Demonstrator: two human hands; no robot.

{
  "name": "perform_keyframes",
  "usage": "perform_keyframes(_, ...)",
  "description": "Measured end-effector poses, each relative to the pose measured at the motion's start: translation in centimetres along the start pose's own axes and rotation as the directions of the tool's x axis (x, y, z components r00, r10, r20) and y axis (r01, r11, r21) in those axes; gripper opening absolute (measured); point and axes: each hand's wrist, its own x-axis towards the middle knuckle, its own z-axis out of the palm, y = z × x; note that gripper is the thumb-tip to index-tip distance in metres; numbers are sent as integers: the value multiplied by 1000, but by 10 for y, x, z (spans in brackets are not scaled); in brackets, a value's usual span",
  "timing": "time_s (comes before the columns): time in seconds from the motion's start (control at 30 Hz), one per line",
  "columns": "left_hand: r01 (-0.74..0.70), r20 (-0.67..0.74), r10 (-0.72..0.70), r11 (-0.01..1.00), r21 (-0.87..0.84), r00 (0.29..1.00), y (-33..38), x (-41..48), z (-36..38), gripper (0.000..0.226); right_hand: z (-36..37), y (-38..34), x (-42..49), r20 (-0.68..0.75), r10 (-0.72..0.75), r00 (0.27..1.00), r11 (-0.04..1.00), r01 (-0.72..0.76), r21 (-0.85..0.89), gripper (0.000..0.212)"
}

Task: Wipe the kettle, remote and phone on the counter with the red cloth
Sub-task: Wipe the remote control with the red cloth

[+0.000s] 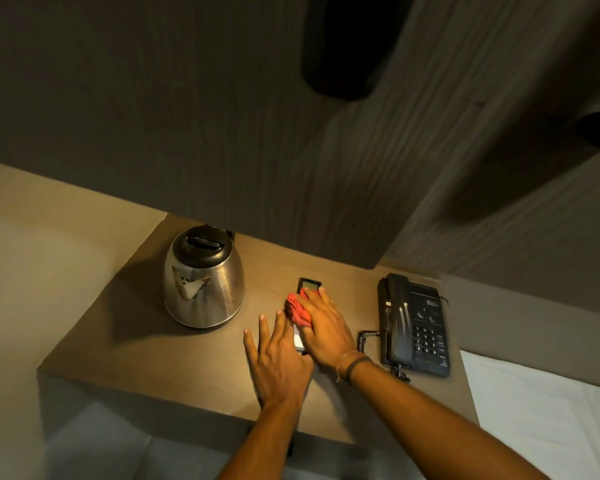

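Observation:
On the wooden counter [174, 355] a steel kettle [203, 280] with a black lid stands at the back left. A remote [309, 284] lies in the middle, only its dark far end and a pale strip by my fingers showing. My right hand [326, 327] presses the bunched red cloth [297, 308] flat onto the remote. My left hand [278, 358] lies flat on the counter beside the remote's near end, fingers spread, touching its edge. A black corded phone [413, 323] sits to the right, handset on its cradle.
A dark wood-grain panel [257, 150] rises behind the counter and overhangs it. The phone's coiled cord [364, 337] lies between my right wrist and the phone. White bedding [551, 410] lies at the lower right. The counter's front edge runs below my forearms.

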Motion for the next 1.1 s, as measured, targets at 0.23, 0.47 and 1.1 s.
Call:
perform_keyframes(0.23,36,-70,-37,999,-15,997,2,2,5,92,-19,-9,47,-3,90,996,996,-90,-21,53)
perform_keyframes(0.47,32,-75,-33,999,-8,997,1,1,5,91,-20,-10,36,39,25,999,998,-22,-66,51)
perform_keyframes(1.1,39,-3,-38,998,39,999,-1,1,10,78,-30,-24,-25,209,27,978,975,-73,211,47)
